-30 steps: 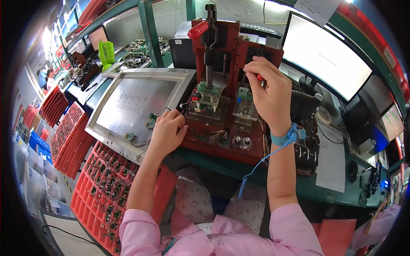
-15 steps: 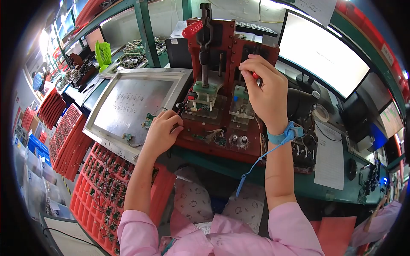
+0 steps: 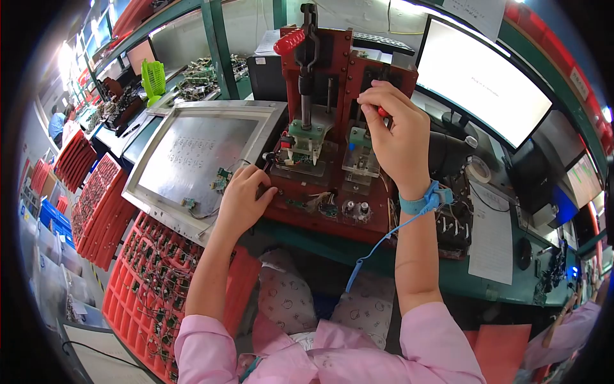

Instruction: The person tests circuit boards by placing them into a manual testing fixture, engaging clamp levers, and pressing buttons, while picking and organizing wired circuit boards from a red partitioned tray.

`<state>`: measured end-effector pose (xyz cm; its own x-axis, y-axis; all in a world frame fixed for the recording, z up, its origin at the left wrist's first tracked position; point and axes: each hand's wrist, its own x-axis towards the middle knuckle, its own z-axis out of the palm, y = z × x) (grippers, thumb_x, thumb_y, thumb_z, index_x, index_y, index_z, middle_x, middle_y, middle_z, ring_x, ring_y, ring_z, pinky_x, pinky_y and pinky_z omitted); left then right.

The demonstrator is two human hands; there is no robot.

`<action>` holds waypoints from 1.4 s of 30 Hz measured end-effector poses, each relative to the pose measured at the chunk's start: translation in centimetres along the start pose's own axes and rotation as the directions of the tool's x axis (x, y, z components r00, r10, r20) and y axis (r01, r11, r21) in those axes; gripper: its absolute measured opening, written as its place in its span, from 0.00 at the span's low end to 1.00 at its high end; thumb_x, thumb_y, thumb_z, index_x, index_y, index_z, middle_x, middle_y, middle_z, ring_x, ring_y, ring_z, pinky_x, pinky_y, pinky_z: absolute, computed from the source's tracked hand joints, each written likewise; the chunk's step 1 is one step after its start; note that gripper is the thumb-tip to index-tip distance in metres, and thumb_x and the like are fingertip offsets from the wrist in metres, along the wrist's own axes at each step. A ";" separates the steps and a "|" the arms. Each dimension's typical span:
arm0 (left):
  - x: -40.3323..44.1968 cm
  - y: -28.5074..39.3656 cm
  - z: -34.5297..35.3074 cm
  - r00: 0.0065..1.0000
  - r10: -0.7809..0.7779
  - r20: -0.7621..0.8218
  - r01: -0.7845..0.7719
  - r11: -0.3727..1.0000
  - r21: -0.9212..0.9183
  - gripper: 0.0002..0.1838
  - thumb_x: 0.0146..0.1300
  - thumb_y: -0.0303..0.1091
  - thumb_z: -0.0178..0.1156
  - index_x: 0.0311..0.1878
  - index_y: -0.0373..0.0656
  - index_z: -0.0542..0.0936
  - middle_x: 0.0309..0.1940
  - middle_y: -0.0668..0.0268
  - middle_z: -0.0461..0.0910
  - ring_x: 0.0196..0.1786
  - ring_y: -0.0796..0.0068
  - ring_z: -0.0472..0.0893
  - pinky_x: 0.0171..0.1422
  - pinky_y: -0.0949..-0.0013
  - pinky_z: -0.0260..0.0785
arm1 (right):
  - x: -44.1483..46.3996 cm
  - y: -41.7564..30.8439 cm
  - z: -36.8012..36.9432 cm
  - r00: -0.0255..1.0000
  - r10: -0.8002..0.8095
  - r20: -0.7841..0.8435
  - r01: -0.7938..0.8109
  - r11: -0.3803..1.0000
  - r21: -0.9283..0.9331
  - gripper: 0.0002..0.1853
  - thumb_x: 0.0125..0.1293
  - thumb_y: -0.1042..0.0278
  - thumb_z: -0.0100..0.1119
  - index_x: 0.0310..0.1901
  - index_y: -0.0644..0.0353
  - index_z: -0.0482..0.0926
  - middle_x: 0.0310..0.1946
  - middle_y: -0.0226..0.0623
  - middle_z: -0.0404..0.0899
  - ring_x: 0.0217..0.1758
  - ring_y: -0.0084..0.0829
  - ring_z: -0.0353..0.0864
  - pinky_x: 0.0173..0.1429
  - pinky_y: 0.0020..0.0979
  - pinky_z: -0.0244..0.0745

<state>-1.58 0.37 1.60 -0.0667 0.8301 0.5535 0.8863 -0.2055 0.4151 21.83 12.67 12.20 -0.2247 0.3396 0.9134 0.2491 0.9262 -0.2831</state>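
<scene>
Right hand closed round a red knob; left hand half-curled at the left edge of the red fixture, hold indeterminable; even pressure advised.

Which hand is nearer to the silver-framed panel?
Left. The left hand is right at the near right edge of the silver-framed panel; the right hand is well off to its right, curled around a red knob.

No text can be read surely, as the line on the monitor screen and the writing on the hanging paper are too small.
</scene>
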 end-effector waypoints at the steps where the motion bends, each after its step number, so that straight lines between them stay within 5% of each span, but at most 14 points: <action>1: 0.0 0.0 0.1 1.000 -0.008 -0.001 0.008 1.000 0.008 0.07 0.56 0.28 0.66 0.32 0.40 0.76 0.36 0.63 0.74 0.43 0.59 0.74 0.50 0.63 0.68 | 0.0 -0.1 0.0 1.000 0.006 0.001 -0.006 1.000 0.002 0.06 0.57 0.84 0.62 0.35 0.64 0.82 0.37 0.37 0.86 0.51 0.37 0.84 0.47 0.30 0.75; 30: 0.0 -0.2 0.3 1.000 0.009 0.012 -0.010 0.995 0.098 0.05 0.56 0.25 0.64 0.32 0.40 0.76 0.37 0.64 0.75 0.43 0.57 0.75 0.48 0.61 0.70 | -0.1 -0.2 0.1 1.000 0.026 0.001 -0.026 1.000 -0.003 0.06 0.56 0.84 0.62 0.35 0.64 0.83 0.39 0.37 0.86 0.53 0.38 0.84 0.50 0.31 0.75; 35: 0.6 0.5 0.4 0.998 -0.018 0.060 0.004 0.973 0.229 0.05 0.58 0.27 0.62 0.32 0.41 0.75 0.37 0.63 0.74 0.42 0.56 0.75 0.46 0.59 0.71 | -0.1 0.0 -0.1 1.000 -0.005 -0.011 0.004 0.998 -0.060 0.07 0.56 0.85 0.61 0.35 0.64 0.83 0.40 0.37 0.86 0.49 0.36 0.85 0.47 0.29 0.76; 42: -0.1 1.1 1.3 0.999 0.030 -0.027 -0.017 0.924 0.382 0.05 0.59 0.30 0.60 0.35 0.41 0.75 0.38 0.62 0.74 0.40 0.56 0.76 0.41 0.59 0.73 | 1.0 1.1 -1.7 0.969 -0.236 0.078 0.245 0.959 -0.141 0.12 0.58 0.84 0.61 0.43 0.60 0.83 0.40 0.35 0.86 0.36 0.30 0.83 0.35 0.25 0.73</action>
<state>-0.04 0.78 1.06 -0.0526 0.8092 0.5851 0.9951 -0.0065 0.0985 23.53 13.79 13.31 -0.3504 0.1229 0.9285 0.3167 0.9485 -0.0060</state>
